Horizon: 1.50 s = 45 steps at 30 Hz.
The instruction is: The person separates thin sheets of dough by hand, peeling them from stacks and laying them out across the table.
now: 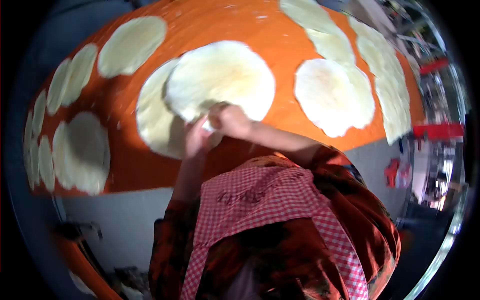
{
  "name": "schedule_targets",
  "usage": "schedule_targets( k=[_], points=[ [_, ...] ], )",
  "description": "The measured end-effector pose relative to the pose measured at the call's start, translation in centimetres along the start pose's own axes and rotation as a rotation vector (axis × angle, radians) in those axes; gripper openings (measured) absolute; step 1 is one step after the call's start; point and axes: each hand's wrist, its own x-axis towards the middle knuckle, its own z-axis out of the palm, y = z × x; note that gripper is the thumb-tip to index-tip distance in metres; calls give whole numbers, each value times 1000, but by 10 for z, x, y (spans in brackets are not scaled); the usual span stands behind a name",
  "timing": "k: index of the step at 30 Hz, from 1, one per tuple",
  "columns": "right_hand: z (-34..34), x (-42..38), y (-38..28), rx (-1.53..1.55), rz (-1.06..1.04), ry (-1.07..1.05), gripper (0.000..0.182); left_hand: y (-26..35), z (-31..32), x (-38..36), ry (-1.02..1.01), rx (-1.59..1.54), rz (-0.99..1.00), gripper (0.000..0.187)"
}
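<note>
- Several pale sheets (132, 46) lie spread over an orange surface (215, 20) that I see from above.
- At its centre, near the front edge, one big round (225, 75) overlaps a lower round (154, 112) on the left.
- My left hand (197, 134) pinches the big round's near rim, fingertips together.
- Just beside it, my right hand (231, 120) touches that rim, curled inward; I cannot tell whether it grips.

I hold my left forearm (188, 174) pointing forward, my left hand (197, 134) pinched at the fingertips; my right forearm (285, 138) slants in from the side, my right hand (231, 120) curled just beside it.
</note>
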Motion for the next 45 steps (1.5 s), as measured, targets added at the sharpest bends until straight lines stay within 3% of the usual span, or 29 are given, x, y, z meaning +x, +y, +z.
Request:
schedule_targets(
  k=[1, 2, 5, 7, 8, 9, 11, 12, 16, 17, 19, 21, 23, 26, 27, 28, 29, 30, 31, 32, 33, 35, 36, 37, 39, 40, 41, 43, 45],
  points=[
    [35, 1, 11, -190, -55, 285, 16, 16, 22, -13, 22, 78, 21, 46],
    [48, 3, 12, -285, 92, 189, 16, 3, 13, -9, 43, 81, -31, 47],
    [-22, 20, 13, -11, 216, 142, 11, 1, 5, -8, 80, 68, 14, 45],
    [-76, 25, 51, 222, 353, 527, 9, 4, -24, 2, 131, 36, -42, 45],
    [-137, 6, 43, 262, 496, 569, 8, 2, -56, 10, 123, 139, -9, 44],
    [-169, -18, 67, 463, 482, 636, 11, -6, -81, 16, 115, 241, 26, 43],
    [-240, -78, 64, 459, 818, 771, 15, 17, -67, -3, 96, 42, -131, 42],
    [-250, -112, 99, 519, 843, 914, 14, 22, -51, -18, 32, 45, -51, 40],
    [-255, -262, 123, 739, 849, 1328, 15, 21, -71, -22, 261, 48, -116, 42],
    [-236, -303, 148, 797, 841, 1394, 15, 18, -69, -25, 168, -11, -91, 43],
    [-177, -391, 196, 990, 969, 1282, 14, 10, -66, -28, -18, -126, -41, 46],
    [-99, -459, 241, 1286, 1121, 1294, 10, 14, -58, -35, 53, -209, -99, 50],
    [-83, -435, 211, 1048, 1466, 1456, 13, 15, -58, -40, 109, -256, -147, 53],
    [-58, -477, 245, 1225, 1302, 1309, 23, 16, -47, -36, 89, -330, -211, 57],
    [-78, -462, 228, 1037, 1367, 1273, 31, 9, -84, -26, 37, -424, -243, 57],
    [-79, -478, 223, 1114, 1124, 1248, 31, 16, -59, -31, 79, -398, -221, 57],
    [-87, -484, 222, 1103, 1228, 1261, 21, 18, -40, -35, 201, -329, -178, 56],
    [-105, -481, 206, 1121, 1302, 1253, 7, 19, -35, -36, 136, -298, -174, 56],
    [-114, -476, 186, 1099, 1463, 1348, 20, 20, -31, -36, 71, -266, -167, 56],
    [-99, -499, 195, 597, 1667, 1199, 27, 10, -89, -17, -297, -300, -239, 56],
    [-87, -513, 208, 78, 1785, 1033, 35, 18, -74, -23, -178, -270, -198, 55],
    [-93, -458, 194, -165, 1297, 1041, 42, 32, -3, -37, 35, -223, -131, 54],
    [-90, -423, 174, -278, 1064, 1026, 46, 35, -2, -38, 12, -210, -150, 52],
    [-84, -367, 158, 33, 986, 1017, 41, 36, -8, -36, 0, -190, -163, 50],
    [-97, -218, 69, 446, 859, 560, 24, 35, -18, -32, -28, -163, -179, 48],
    [-80, -163, 42, 551, 623, 456, 30, 40, -8, -35, 19, -149, -200, 45],
    [-70, -113, 7, 739, 589, 307, 40, 41, -9, -32, -8, -146, -205, 45],
    [-29, -48, -15, 527, 345, 102, 58, 40, -18, -31, -48, -129, -227, 44],
    [0, -6, -23, 536, 369, 19, 62, 37, -25, -28, -58, -115, -229, 45]
  ],
)
